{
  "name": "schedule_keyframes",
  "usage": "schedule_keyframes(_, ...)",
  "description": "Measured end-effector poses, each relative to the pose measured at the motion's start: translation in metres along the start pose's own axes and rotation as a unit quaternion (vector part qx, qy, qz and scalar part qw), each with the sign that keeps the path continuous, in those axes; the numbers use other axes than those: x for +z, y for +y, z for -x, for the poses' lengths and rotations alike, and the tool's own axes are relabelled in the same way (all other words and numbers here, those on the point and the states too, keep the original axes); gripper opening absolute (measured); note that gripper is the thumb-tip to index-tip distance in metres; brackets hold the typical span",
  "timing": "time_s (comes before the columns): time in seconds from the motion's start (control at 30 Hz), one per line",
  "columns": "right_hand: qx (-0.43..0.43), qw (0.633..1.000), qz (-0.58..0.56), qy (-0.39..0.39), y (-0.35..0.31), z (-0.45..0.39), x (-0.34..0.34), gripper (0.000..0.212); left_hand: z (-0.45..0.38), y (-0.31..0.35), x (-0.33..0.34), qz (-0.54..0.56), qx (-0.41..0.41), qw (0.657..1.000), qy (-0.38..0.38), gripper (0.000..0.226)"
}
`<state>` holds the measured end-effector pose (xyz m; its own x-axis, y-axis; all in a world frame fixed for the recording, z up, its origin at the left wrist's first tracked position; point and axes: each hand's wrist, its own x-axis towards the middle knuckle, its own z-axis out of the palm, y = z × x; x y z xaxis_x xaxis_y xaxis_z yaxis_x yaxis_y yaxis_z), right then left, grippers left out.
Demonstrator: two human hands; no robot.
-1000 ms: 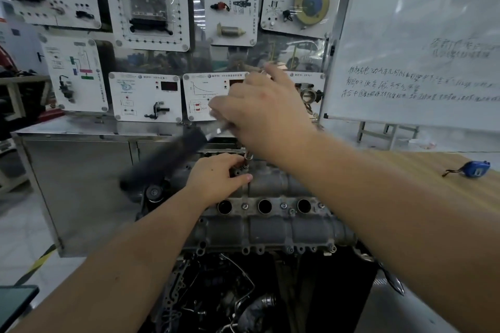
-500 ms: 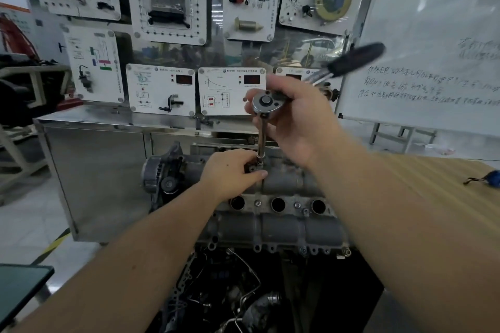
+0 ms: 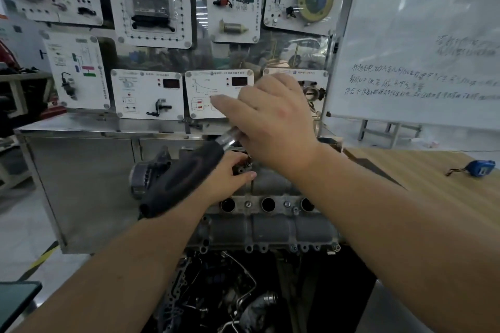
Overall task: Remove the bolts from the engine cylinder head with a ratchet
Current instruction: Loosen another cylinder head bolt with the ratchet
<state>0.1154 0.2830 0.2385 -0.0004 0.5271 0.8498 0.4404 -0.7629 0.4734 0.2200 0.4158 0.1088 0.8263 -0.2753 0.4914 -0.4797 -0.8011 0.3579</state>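
Half a second back my ratchet point(image 3: 186, 178) handle pointed up and right toward the whiteboard point(image 3: 422, 35); now its black grip has swung round to the lower left, blurred, lying over my left wrist. That reads as another full sweep on the same bolt, so I judge it is turning freely and close to coming out.

My right hand point(image 3: 273, 121) covers the ratchet's head, fingers curled down over it with the index finger stretched out loose; I hold the tool there, though how tightly I cannot tell, since the back of my hand hides the palm side. My left hand point(image 3: 230, 178) rests on the top of the cylinder head point(image 3: 270, 227), fingers curled about the socket end at the bolt, thumb lying along the casting.

The bolt itself is hidden under both hands, at the head's far upper edge, above the row of three round ports. Several smaller bolts between those ports are still seated.
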Motion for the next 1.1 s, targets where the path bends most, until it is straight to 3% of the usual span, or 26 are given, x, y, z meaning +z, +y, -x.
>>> schedule_keyframes(0.03,0.011,0.995,-0.038,0.09,0.001,0.008,0.007,0.022,0.0,-0.001,0.003,0.047,-0.006,0.999,-0.01,0.038)
schedule_keyframes(0.1,0.062,0.978,-0.122,0.158,0.0,0.018,0.017,0.017,0.0,-0.001,0.004,0.099,-0.008,0.995,-0.02,0.029)
schedule_keyframes(0.17,0.156,0.951,-0.221,0.149,-0.003,0.021,0.021,0.028,0.0,0.003,-0.001,0.018,-0.006,1.0,-0.021,0.028)
schedule_keyframes(0.23,0.229,0.921,-0.296,0.109,-0.007,0.022,0.021,0.035,0.002,0.009,-0.008,-0.018,-0.007,1.0,0.021,0.051)
schedule_keyframes(0.3,0.273,0.88,-0.369,0.124,-0.015,0.021,0.021,0.036,0.0,0.008,-0.008,-0.012,-0.004,0.999,0.042,0.064)
schedule_keyframes(0.33,0.318,0.835,-0.429,0.136,-0.02,0.019,0.019,0.034,0.0,0.005,-0.006,-0.01,-0.009,0.999,0.034,0.066)
schedule_keyframes(0.4,0.405,0.706,-0.564,0.141,-0.026,0.014,0.015,0.026,-0.001,0.005,-0.006,-0.019,-0.002,1.0,0.013,0.058)
schedule_keyframes(0.5,0.489,0.527,-0.688,0.096,-0.023,0.011,0.006,0.025,-0.002,0.004,-0.008,-0.021,0.0,1.0,0.005,0.036)
schedule_keyframes(0.57,0.528,0.456,-0.715,0.047,-0.018,0.005,0.001,0.028,-0.001,0.003,-0.008,-0.021,-0.007,1.0,0.002,0.029)
schedule_keyframes(0.63,0.575,0.435,-0.693,0.015,-0.009,-0.004,-0.005,0.016,0.0,0.003,-0.008,-0.017,-0.007,1.0,0.002,0.024)
schedule_keyframes(0.73,0.599,0.458,-0.651,-0.089,0.011,-0.015,-0.016,0.005,0.0,0.002,-0.008,-0.008,0.001,1.0,0.008,0.031)
schedule_keyframes(0.8,0.559,0.518,-0.609,-0.221,0.019,-0.02,-0.027,0.011,0.0,0.003,-0.008,-0.006,0.006,1.0,0.011,0.031)
schedule_keyframes(0.9,0.438,0.672,-0.47,-0.369,0.015,-0.032,-0.038,0.025,0.001,0.005,-0.008,-0.019,0.003,1.0,0.01,0.033)
schedule_keyframes(0.97,0.311,0.804,-0.309,-0.401,0.007,-0.046,-0.038,0.022,0.001,0.006,-0.01,-0.006,-0.008,1.0,0.0,0.033)
schedule_keyframes(1.0,0.243,0.853,-0.221,-0.406,0.004,-0.051,-0.035,0.02,0.002,0.007,-0.011,-0.004,-0.01,1.0,-0.005,0.034)
schedule_keyframes(1.1,0.101,0.931,0.011,-0.351,-0.005,-0.045,-0.026,0.02,0.0,0.006,-0.011,-0.01,-0.02,1.0,-0.007,0.044)
